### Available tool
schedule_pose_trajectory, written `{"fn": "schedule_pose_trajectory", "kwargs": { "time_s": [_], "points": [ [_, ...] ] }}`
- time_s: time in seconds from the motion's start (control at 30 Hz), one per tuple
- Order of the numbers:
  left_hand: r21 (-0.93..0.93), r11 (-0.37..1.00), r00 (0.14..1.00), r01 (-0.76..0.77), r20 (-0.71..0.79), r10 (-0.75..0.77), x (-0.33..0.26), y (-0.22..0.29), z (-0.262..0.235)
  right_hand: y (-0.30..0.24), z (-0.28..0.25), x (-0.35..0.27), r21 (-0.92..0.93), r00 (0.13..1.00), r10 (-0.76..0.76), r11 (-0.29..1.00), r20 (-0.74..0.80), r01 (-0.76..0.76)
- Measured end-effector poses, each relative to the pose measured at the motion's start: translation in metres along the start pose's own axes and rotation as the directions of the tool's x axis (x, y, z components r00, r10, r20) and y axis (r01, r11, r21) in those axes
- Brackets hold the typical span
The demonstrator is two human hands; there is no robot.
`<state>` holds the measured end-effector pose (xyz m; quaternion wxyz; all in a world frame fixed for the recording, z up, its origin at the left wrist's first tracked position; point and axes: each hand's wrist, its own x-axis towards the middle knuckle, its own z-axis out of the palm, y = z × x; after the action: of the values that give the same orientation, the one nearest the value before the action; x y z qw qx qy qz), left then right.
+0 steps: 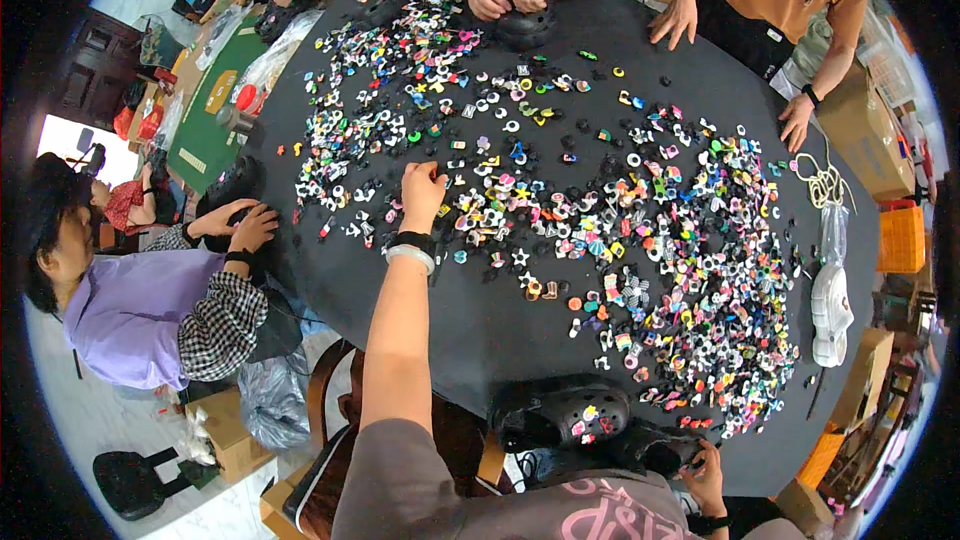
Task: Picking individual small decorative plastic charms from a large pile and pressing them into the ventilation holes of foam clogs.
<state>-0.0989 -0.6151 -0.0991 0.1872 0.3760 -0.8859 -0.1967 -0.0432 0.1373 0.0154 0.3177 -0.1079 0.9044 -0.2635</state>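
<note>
Desk (pixel 500 330): round, black, strewn with small coloured charms.
Black clog (pixel 560 410): at the desk's near rim, a few charms fitted; right hand (pixel 705 470) steadies its far end, grip hidden, cannot tell.
Left hand (pixel 422 190): reaching mid-desk, fingertips pinched together over the charms (pixel 480 205).
Tip: best pick one charm cleanly, without scattering neighbours.

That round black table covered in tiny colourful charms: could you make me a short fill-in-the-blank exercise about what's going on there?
1. The left hand reaches into the small colourful charms scattered on the round ____ table.
2. The right hand rests beside a black perforated clog shoe at the table's ____ edge.
3. Near the table's right edge lies a ____ clog shoe.

Missing words: black; near; white
</note>
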Motion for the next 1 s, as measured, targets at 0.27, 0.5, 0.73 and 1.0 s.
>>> {"fn": "schedule_pose_trajectory", "kwargs": {
  "time_s": [0.27,0.5,0.73,1.0],
  "points": [
    [-0.168,0.985,0.988,-0.027,0.147,0.052,-0.019,0.012,-0.014,-0.005,-0.002,0.002,0.018,0.999,0.037,0.999,-0.008,-0.036],
    [-0.237,0.966,0.976,0.108,0.212,-0.057,-0.055,-0.016,-0.036,-0.004,-0.003,0.003,0.079,0.992,0.117,0.99,0.04,-0.12],
    [-0.439,0.865,0.97,0.243,0.1,-0.222,-0.07,-0.019,-0.058,-0.002,-0.002,0.002,0.057,0.999,0.038,0.998,0.031,-0.039],
    [-0.792,0.452,0.874,0.41,0.2,-0.442,-0.084,0.014,-0.081,0.0,-0.001,0.003,-0.044,0.999,-0.022,0.999,-0.03,0.021]
  ]
}}
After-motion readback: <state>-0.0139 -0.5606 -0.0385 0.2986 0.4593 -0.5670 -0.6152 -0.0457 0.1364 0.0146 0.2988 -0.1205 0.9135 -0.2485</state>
